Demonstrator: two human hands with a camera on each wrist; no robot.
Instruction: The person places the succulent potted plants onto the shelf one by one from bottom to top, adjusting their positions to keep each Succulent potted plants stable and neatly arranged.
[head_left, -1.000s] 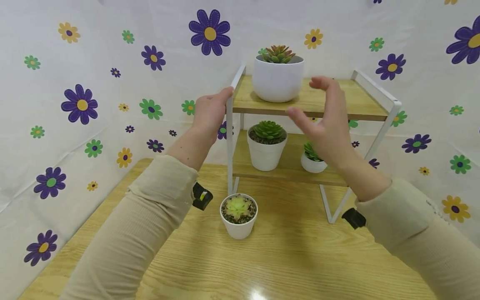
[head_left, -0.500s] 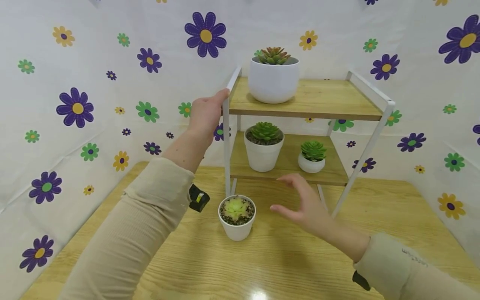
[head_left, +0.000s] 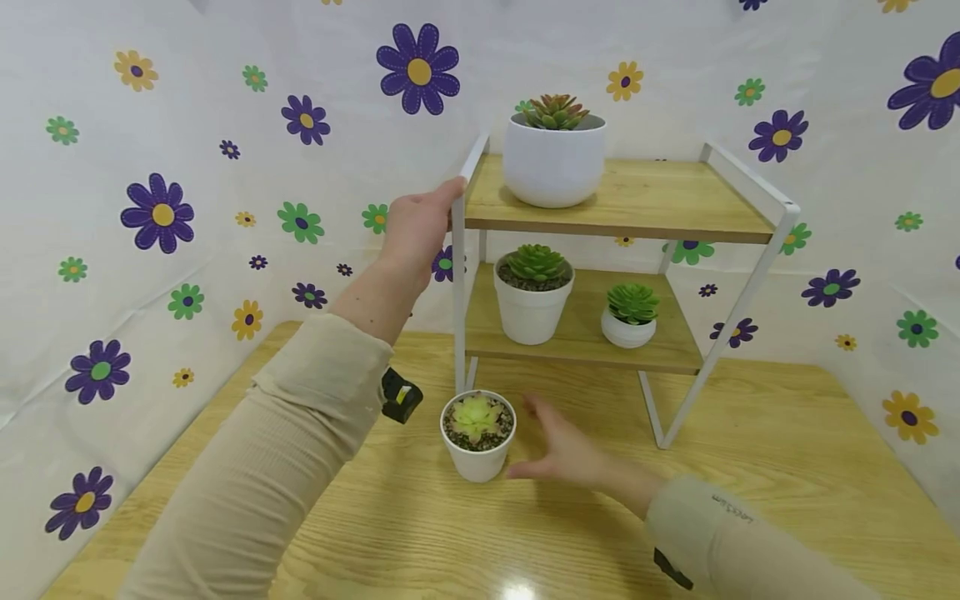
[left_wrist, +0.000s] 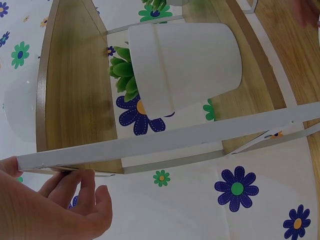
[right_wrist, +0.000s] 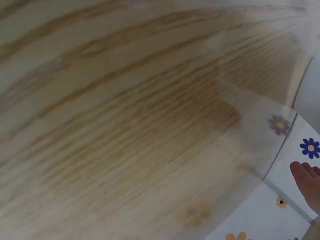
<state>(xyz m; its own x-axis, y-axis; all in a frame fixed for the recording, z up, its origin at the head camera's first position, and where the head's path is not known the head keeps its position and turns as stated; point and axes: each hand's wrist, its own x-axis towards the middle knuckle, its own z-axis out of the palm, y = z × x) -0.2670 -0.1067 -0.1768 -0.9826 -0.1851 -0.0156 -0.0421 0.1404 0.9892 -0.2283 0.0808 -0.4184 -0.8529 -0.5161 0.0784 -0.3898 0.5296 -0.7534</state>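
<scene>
My left hand [head_left: 416, 229] grips the upper left corner of a two-tier plant shelf [head_left: 585, 225] with a white frame. In the left wrist view the fingers [left_wrist: 87, 192] curl behind the frame's bar [left_wrist: 150, 145]. On the table, by the shelf's front left leg, stands a white potted succulent [head_left: 478, 458] with a pale yellow-green rosette. Just right of that pot is my right hand [head_left: 570, 454], slightly blurred, thumb and fingers spread toward it. A small gap seems to lie between hand and pot. The right wrist view shows mostly wood table and a bit of the hand.
A large white bowl-shaped pot [head_left: 553, 167] with a reddish succulent stands on the top tier. The lower tier holds a ribbed white pot [head_left: 532, 308] and a small round pot [head_left: 628, 332], both with green succulents. A flower-patterned cloth [head_left: 225, 192] hangs behind the wood table [head_left: 420, 533].
My right hand has come down from beside the top tier, past the lower tier, and moved left to the potted succulent on the table. The left hand stays on the shelf frame.
</scene>
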